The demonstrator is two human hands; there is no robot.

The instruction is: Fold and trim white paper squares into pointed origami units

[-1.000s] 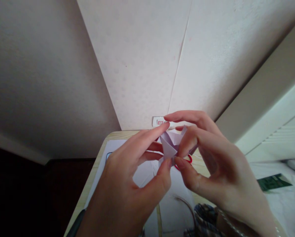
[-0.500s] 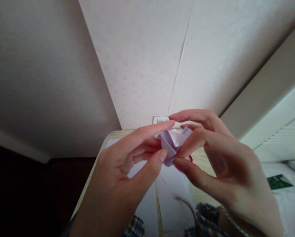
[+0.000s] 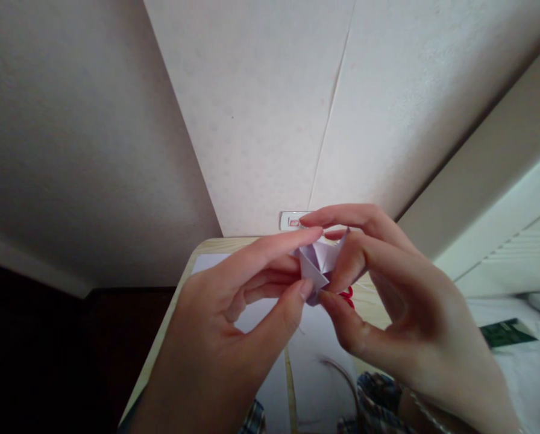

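Observation:
A small folded piece of white paper (image 3: 314, 270), pale violet in the shade, is held up between both hands above the table. It has several pointed flaps and an open fold in its middle. My left hand (image 3: 234, 313) grips its left side, thumb at the lower edge and forefinger along the top. My right hand (image 3: 401, 301) pinches the lower right part between thumb and forefinger, while its other fingers curve behind the paper. The paper's far side is hidden by the fingers.
Below lies a light wooden table (image 3: 211, 246) with white paper sheets (image 3: 270, 374) on it. Red handles (image 3: 349, 296), perhaps of scissors, show behind my right thumb. A thin brown cord (image 3: 342, 371) lies nearer. A wall socket (image 3: 292, 221) sits behind; a green packet (image 3: 507, 333) is at right.
The folded paper has shifted slightly right and turned a little, its fold now facing me more. My right hand has moved slightly left, closer to my left; both keep hold.

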